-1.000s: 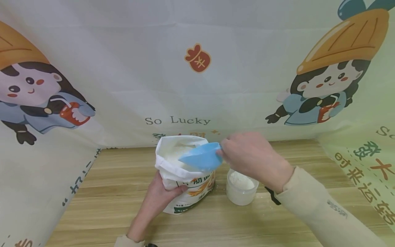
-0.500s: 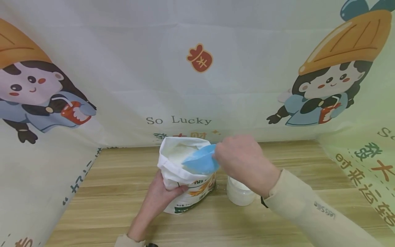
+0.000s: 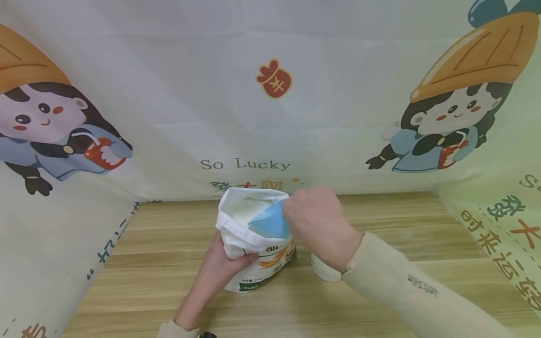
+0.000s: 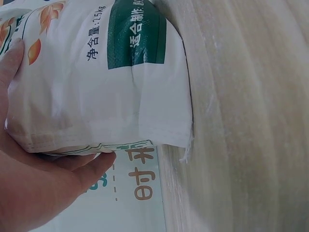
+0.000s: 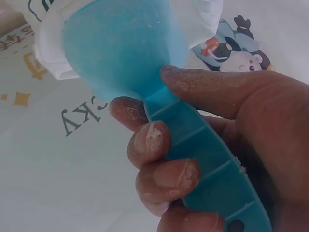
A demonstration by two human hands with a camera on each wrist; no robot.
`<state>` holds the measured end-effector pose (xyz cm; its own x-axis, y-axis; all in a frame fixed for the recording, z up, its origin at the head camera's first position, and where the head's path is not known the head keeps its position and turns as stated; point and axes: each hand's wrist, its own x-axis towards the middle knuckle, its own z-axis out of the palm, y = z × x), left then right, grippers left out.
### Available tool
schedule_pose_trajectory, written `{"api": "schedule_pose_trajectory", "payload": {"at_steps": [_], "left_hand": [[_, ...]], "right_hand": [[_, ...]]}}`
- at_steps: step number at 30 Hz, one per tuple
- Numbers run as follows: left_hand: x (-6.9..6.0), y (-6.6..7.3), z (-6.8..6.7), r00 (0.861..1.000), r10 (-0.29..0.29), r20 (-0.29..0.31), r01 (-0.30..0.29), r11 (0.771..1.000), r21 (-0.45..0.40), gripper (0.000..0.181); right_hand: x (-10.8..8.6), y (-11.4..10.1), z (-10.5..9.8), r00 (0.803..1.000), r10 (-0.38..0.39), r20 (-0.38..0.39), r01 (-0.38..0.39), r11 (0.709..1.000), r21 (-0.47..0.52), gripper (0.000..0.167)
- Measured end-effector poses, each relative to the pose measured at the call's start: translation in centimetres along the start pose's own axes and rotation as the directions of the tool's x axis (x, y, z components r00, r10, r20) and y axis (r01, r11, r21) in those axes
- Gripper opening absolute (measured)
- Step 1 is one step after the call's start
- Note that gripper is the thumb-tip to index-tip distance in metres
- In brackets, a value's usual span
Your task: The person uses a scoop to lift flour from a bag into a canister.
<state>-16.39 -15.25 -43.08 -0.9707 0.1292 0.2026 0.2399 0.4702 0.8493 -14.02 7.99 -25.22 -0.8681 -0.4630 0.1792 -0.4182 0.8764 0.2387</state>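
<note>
A white printed flour bag (image 3: 243,241) stands on the table with its top folded open and white flour (image 3: 250,210) inside. My left hand (image 3: 221,263) grips the bag's left side, thumb across the front; the left wrist view shows the fingers (image 4: 99,169) round its edge. My right hand (image 3: 317,225) holds a blue scoop (image 3: 270,220) by its ribbed handle (image 5: 207,164), and white powder clings to the fingertips. The scoop's tip is inside the bag's mouth. Partly hidden under the right hand and forearm is a clear round jar (image 3: 324,268).
The wood-grain table (image 3: 148,263) has a little white powder near the jar. A printed cloth (image 3: 203,94) hangs behind and along both sides, close behind the bag.
My right hand has moved left and slightly down, taking the scoop deeper into the bag's mouth. The right forearm now covers more of the jar. The left hand stays on the bag.
</note>
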Motion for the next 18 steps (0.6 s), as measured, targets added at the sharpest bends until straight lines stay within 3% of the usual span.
{"api": "schedule_pose_trajectory", "payload": {"at_steps": [6, 18], "left_hand": [[0.0, 0.0, 0.0, 1.000, -0.016, -0.007, 0.016, 1.000, 0.027, 0.090], [-0.1, 0.1, 0.0, 1.000, -0.018, -0.001, 0.018, 1.000, -0.004, 0.086]], "right_hand": [[0.4, -0.8, 0.3, 0.999, 0.029, -0.016, -0.030, 1.000, -0.008, 0.026], [0.8, -1.4, 1.6, 0.997, 0.027, -0.069, -0.028, 0.999, -0.016, 0.035]]}}
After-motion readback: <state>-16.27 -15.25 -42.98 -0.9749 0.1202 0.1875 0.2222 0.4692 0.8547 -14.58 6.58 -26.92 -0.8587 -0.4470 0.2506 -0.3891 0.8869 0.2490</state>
